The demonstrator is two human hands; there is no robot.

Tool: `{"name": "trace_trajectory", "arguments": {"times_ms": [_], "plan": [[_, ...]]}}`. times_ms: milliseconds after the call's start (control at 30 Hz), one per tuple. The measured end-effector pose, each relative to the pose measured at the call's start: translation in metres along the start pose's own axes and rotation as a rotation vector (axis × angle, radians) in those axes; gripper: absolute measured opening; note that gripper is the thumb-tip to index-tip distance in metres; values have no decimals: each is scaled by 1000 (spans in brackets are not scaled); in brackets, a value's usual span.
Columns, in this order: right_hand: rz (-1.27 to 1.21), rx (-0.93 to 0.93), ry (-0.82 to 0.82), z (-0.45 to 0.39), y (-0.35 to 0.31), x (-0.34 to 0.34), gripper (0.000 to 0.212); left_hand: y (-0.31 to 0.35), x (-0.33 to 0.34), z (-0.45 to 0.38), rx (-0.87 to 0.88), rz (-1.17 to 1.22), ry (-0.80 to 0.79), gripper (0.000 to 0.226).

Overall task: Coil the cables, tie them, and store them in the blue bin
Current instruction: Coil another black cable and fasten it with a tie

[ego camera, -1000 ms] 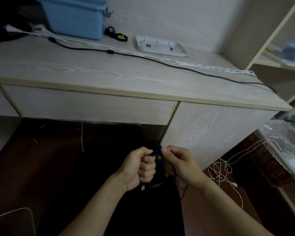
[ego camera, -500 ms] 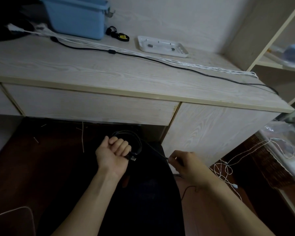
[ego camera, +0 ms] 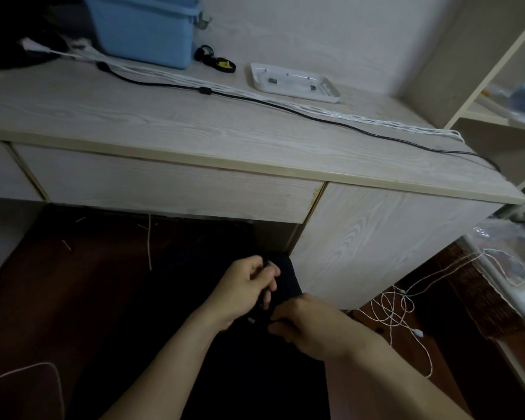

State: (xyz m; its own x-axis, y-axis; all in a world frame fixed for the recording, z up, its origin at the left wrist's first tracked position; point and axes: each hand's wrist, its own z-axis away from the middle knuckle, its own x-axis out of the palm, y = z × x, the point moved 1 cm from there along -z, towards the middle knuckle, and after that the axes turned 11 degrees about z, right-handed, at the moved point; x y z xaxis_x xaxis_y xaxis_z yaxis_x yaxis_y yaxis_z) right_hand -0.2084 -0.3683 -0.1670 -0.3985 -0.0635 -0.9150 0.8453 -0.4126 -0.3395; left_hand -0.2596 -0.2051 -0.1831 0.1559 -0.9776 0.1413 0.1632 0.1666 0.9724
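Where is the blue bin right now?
In the head view, the blue bin stands at the desk's far left, by the wall, left of the white tray.

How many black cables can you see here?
2. One black cable lies stretched along the desk; another black cable, hard to see in the dark, is held between the left hand and right hand. More may be hidden.

Blue bin [ego camera: 146, 28], black cable [ego camera: 285, 108], white tray [ego camera: 294, 83]
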Motion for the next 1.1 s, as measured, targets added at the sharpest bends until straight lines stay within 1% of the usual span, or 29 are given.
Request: {"name": "trace_trajectory", "arguments": {"times_ms": [67,133,233,267,300,333,400,467,533,600,667,767,833,900,967,1033,1100], "plan": [[-5,21,11,2,1,-3,32,1,0,2,-30,-187,-118,17],[33,70,56,3,3,-7,35,-1,0,3,-79,-318,-195,19],[152,198,145,5,12,-12,63,-1,2,6,-176,-343,-271,26],[161,222,190,6,15,-13,64,1,4,7,-209,-329,-311,30],[145,240,234,7,17,-15,60,4,5,9,-241,-308,-344,35],[96,259,273,9,20,-17,53,5,6,9,-272,-263,-364,41],[-56,291,343,12,24,-22,42,8,4,10,-330,-71,-386,51],[-218,303,389,15,32,-23,36,9,-2,9,-353,156,-412,48],[-383,308,420,19,39,-20,29,9,-7,7,-361,436,-437,43],[-408,326,457,20,45,-17,26,10,-10,4,-365,753,-404,42],[-336,318,480,18,45,-16,28,10,-12,2,-342,942,-330,43],[-278,265,450,11,40,-11,35,11,-8,1,-305,985,-294,48],[-263,239,402,8,36,-7,39,11,-9,2,-296,913,-306,46],[-234,221,356,6,31,-6,41,13,-10,5,-267,825,-373,40],[-227,205,338,6,29,-6,45,14,-11,7,-254,803,-472,36],[-258,222,339,7,29,-7,48,14,-11,8,-280,859,-519,36],[-302,266,349,7,30,-7,54,14,-10,7,-330,952,-496,38]]}}
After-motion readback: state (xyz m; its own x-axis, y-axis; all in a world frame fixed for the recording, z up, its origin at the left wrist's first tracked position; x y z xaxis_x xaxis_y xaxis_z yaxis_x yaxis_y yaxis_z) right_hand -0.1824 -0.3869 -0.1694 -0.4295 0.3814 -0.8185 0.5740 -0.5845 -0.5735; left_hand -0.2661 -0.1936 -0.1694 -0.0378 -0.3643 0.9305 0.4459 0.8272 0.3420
